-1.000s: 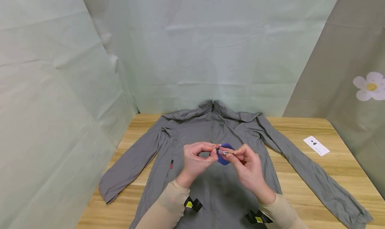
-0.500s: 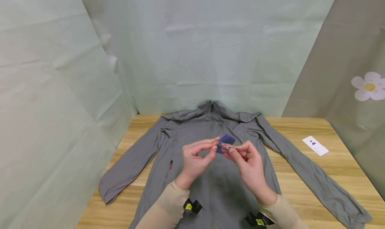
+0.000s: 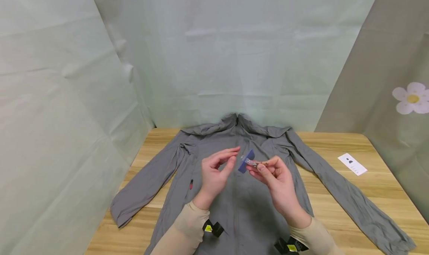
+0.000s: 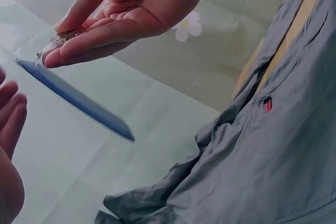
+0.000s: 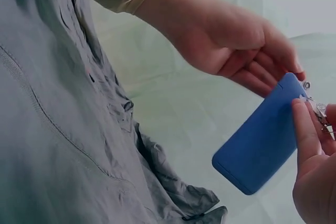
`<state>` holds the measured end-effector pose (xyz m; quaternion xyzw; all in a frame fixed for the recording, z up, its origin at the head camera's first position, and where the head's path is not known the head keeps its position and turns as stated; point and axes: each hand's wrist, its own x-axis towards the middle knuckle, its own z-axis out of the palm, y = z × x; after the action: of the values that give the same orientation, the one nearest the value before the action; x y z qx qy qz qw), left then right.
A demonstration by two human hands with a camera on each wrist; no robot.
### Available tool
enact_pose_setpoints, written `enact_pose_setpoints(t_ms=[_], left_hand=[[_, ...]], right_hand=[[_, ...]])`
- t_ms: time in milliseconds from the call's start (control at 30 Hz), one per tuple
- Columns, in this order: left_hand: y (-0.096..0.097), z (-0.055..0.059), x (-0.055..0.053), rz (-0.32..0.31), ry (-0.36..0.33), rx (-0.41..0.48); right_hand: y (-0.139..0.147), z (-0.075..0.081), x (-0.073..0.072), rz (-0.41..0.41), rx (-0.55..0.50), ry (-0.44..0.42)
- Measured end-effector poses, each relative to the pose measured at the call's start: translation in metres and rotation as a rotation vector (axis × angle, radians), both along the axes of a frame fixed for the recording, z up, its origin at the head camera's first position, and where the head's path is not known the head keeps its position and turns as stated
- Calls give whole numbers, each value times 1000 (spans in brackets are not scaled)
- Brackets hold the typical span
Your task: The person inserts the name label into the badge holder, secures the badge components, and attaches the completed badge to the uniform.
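A blue badge holder point(image 3: 246, 162) with a metal clip point(image 3: 256, 164) hangs in the air above the grey jacket point(image 3: 218, 147). My right hand point(image 3: 281, 186) pinches the clip between thumb and fingers. In the right wrist view the holder point(image 5: 257, 135) shows its flat blue face, and in the left wrist view it point(image 4: 79, 100) is seen nearly edge-on. Just left of the holder, my left hand point(image 3: 214, 175) has its fingers loosely extended and nothing between them. A small clear strap with a snap point(image 5: 307, 84) sticks out at the holder's top edge.
The jacket lies spread on a wooden table point(image 3: 321, 195), sleeves out to both sides. A white card point(image 3: 352, 163) lies at the right. Pale cloth walls point(image 3: 254, 61) enclose the back and sides.
My left hand has let go of the small strap and drawn back left. The right hand keeps the clip, and the badge holder has turned more edge-on to the head view.
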<state>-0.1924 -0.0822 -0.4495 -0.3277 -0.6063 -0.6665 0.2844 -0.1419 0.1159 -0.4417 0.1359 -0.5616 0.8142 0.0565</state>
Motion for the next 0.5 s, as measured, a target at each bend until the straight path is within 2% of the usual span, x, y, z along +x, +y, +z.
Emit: enact_pose_setpoints(t_ms=[67,167,233,300,367,500], left_hand=[[0,-2,-2,-20,-101,56],[0,-7,-7,-77,-333,101],[-1,-10,-11,-135,-507,85],[-2,-14,-14,-195,-646,31],[-2,-16,-16,-254,-747,-14],[0,-20,-17,-344,-867,-47]], right_hand=[[1,0,0,5,-4,-9],[3,0,-1,32,-35,-9],[5,1,-2,60,-68,-3],[7,1,-2,86,-100,-2],[10,2,-3,108,-123,-7],[13,5,-5,134,-150,-36]])
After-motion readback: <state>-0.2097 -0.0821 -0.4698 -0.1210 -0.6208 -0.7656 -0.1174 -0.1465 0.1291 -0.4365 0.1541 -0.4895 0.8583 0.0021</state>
